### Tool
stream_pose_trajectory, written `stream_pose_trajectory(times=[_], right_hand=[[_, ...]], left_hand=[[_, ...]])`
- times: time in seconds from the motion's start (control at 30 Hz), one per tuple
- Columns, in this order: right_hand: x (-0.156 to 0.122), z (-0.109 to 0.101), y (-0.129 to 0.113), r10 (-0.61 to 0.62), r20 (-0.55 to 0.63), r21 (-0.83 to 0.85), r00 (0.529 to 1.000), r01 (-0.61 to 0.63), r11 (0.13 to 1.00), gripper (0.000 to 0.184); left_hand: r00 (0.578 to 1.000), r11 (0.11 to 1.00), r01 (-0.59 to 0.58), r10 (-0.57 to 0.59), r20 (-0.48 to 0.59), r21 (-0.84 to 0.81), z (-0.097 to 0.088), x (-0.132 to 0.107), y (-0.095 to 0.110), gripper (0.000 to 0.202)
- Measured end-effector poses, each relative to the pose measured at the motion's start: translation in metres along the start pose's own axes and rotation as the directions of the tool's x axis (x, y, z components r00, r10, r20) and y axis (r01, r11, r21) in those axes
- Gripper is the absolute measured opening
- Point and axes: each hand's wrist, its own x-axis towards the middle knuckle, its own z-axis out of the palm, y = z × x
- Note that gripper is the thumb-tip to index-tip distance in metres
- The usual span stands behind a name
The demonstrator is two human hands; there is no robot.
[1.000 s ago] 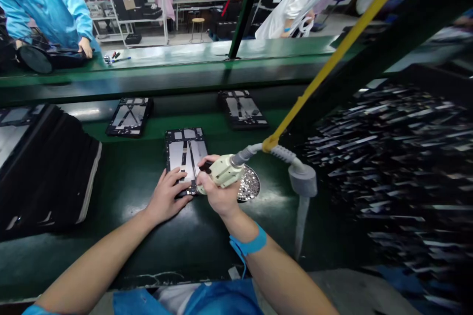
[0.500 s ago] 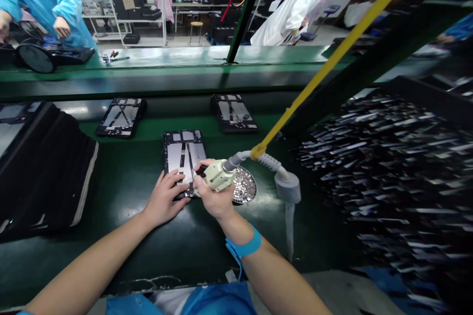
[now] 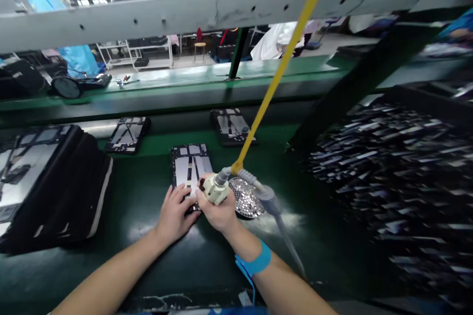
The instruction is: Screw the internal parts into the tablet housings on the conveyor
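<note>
A tablet with its inside exposed (image 3: 199, 164) lies on the green bench in front of me. My left hand (image 3: 176, 211) rests on its lower left part, fingers stretched out and lying flat. In my right hand (image 3: 221, 211) is a cream electric screwdriver (image 3: 215, 190), held upright over the tablet's lower right; its tip is hidden behind the hand. A yellow strap (image 3: 275, 78) and a grey cable run from the tool's top. Just right of that hand sits a round metal screw tray (image 3: 247, 202) with many small holes. A blue band circles my right wrist.
Two more opened tablets, one at the back left (image 3: 127, 134) and one at the back centre (image 3: 233, 127), lie on the bench. A tall stack of tablets (image 3: 70, 182) stands left. Many thin dark parts (image 3: 384, 172) crowd the right. A green post slants behind them. People work beyond the bench.
The head view has tilted up, so the bench sits lower in it. The screwdriver stands more upright, and its cable and strap have swung left. My left hand stays on the tablet.
</note>
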Motion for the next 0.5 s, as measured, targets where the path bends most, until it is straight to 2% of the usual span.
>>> stream_pose_trajectory(times=[0.1,0.2,0.27,0.3,0.37,0.43,0.5], right_hand=[[0.007,-0.009,-0.003,0.072,-0.118,0.054,0.990,-0.066,0.996,0.021],[0.010,-0.021,-0.005,0.140,-0.184,0.078,0.973,-0.127,0.989,0.025],[0.008,-0.027,-0.003,0.153,-0.175,0.051,0.973,-0.146,0.988,0.024],[0.007,-0.029,-0.001,0.158,-0.162,0.033,0.974,-0.155,0.987,0.023],[0.004,-0.032,0.004,0.168,-0.138,0.008,0.976,-0.169,0.986,0.021],[0.001,-0.034,0.009,0.174,-0.130,0.005,0.976,-0.175,0.985,0.022],[-0.001,-0.033,0.012,0.174,-0.133,0.024,0.976,-0.172,0.985,0.023]], left_hand=[[0.995,0.995,0.095,-0.095,-0.032,-0.001,0.000,0.023,-0.012,0.028],[0.961,0.970,0.243,-0.245,-0.125,-0.033,-0.003,0.077,-0.046,0.027],[0.909,0.935,0.349,-0.354,-0.218,-0.062,-0.007,0.116,-0.074,0.026],[0.869,0.909,0.406,-0.415,-0.269,-0.091,-0.010,0.133,-0.087,0.032],[0.757,0.840,0.513,-0.539,-0.369,-0.174,-0.019,0.154,-0.111,0.048],[0.627,0.756,0.592,-0.650,-0.428,-0.280,-0.034,0.158,-0.130,0.056],[0.537,0.673,0.631,-0.737,-0.410,-0.385,-0.053,0.148,-0.149,0.051]])
